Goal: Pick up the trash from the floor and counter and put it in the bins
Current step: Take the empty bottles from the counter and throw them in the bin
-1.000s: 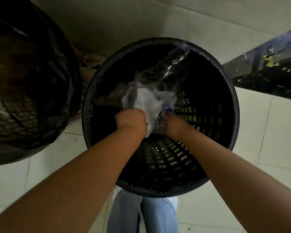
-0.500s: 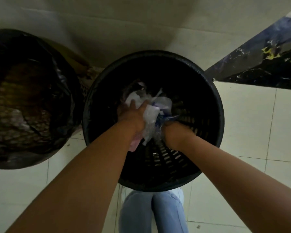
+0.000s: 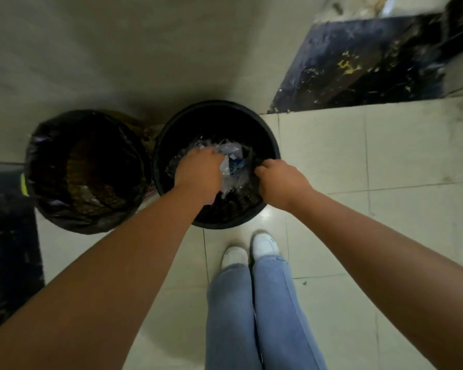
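Note:
A black perforated bin point(image 3: 272, 145) stands on the tiled floor ahead of my feet. Inside it lies a crumpled bundle of clear plastic and white paper trash point(image 3: 231, 158). My left hand point(image 3: 198, 173) reaches into the bin, its fingers curled down over the left side of the bundle. My right hand point(image 3: 281, 180) sits at the bundle's right side with its fingers closed on the plastic edge. A second bin point(image 3: 38, 156), lined with a black bag, stands just left of the first and holds some dark trash.
A dark speckled counter base point(image 3: 358, 65) juts out at the upper right, and another dark block point(image 3: 8, 236) stands at the far left. A plain wall rises behind both bins. My jeans and white shoes point(image 3: 263, 245) are just below the right bin.
My head has risen, so both bins look smaller and farther away. Both hands remain in the right bin with the plastic bundle, which now sits lower inside.

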`<move>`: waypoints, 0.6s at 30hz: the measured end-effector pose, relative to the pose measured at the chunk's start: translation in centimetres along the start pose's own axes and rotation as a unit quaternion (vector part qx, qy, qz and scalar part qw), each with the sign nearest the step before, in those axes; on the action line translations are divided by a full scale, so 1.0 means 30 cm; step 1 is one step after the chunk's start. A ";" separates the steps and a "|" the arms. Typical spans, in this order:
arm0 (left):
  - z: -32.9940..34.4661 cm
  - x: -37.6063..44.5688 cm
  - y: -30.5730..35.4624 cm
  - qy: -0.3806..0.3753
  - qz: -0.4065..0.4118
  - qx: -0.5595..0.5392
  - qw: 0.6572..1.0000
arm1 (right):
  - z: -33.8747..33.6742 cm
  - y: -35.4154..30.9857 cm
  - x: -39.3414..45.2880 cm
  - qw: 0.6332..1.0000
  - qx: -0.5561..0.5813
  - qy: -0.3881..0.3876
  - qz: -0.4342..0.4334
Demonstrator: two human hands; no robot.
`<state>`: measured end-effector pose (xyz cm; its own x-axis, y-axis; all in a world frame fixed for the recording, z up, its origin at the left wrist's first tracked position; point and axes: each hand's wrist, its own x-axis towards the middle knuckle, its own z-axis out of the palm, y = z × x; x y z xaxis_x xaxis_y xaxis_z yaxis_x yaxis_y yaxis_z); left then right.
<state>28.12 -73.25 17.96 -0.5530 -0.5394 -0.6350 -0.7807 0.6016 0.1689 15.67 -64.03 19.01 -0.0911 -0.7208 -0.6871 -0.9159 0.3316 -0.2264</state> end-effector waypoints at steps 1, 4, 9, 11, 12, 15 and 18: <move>-0.069 -0.045 0.049 0.008 0.019 0.010 1.000 | -0.069 0.009 -0.077 1.000 0.004 0.025 0.001; -0.272 -0.155 0.231 0.128 0.120 0.083 0.981 | -0.265 0.081 -0.313 0.990 0.026 0.125 0.052; -0.607 -0.333 0.663 0.135 0.204 0.138 0.960 | -0.486 0.285 -0.766 0.935 0.093 0.268 0.211; -0.716 -0.436 0.873 0.164 0.258 0.172 0.936 | -0.535 0.371 -0.983 0.902 0.128 0.311 0.271; -0.761 -0.500 0.984 0.176 0.290 0.179 0.923 | -0.549 0.414 -1.103 0.881 0.143 0.337 0.299; -0.847 -0.728 1.326 0.200 0.388 0.206 0.876 | -0.554 0.524 -1.504 0.803 0.187 0.406 0.395; -0.863 -1.003 1.667 0.207 0.476 0.223 0.825 | -0.493 0.590 -1.925 0.713 0.214 0.461 0.483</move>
<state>-1.80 -42.19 65.04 -0.9781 0.2027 -0.0475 0.1979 0.9761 0.0898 -1.07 -25.54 64.90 -0.9976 -0.0584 0.0361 -0.0662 0.9574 -0.2810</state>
